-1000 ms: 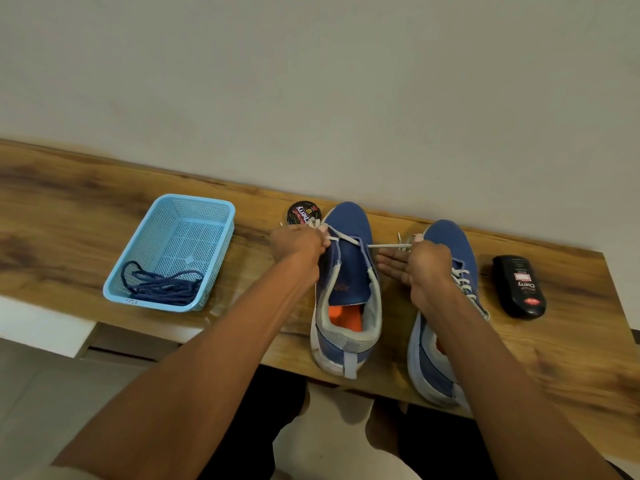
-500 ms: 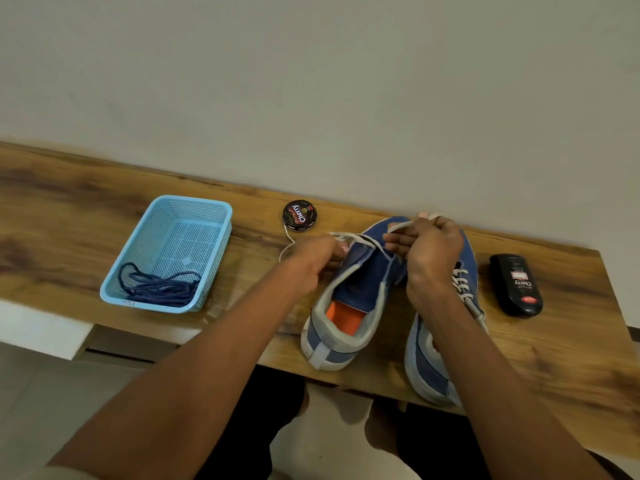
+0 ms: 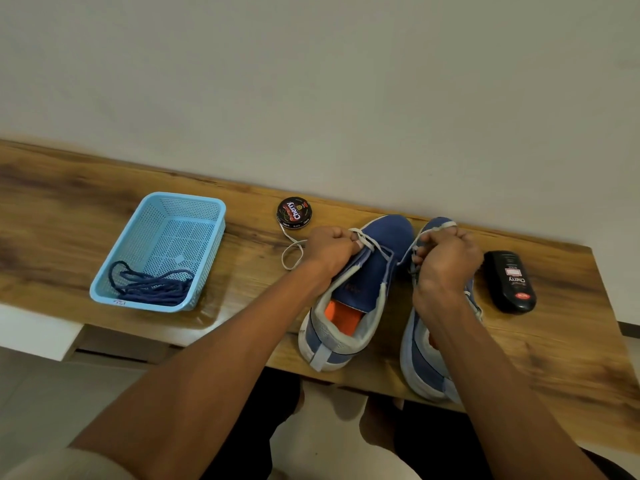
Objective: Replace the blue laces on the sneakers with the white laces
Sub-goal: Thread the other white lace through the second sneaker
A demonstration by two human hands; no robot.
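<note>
Two blue sneakers stand side by side on the wooden bench (image 3: 571,358). The left sneaker (image 3: 360,289) is turned with its toe to the right and has a white lace (image 3: 372,245) through its front eyelets. My left hand (image 3: 329,249) grips one end of that lace at the sneaker's left side; a loose loop of it trails on the bench. My right hand (image 3: 446,261) grips the other end, curled over the right sneaker (image 3: 426,362), which is laced in white. The blue laces (image 3: 152,287) lie in a light blue basket (image 3: 207,209).
A round black polish tin (image 3: 294,213) sits near the wall behind the left sneaker. A black polish bottle (image 3: 510,280) lies right of the right sneaker. The wall runs close behind the bench, and the bench's front edge is just under the sneaker heels.
The left sneaker's toe has swung right. Both hands have pulled the white lace ends, the right hand moving right over the other sneaker and the left hand drawing back slightly.
</note>
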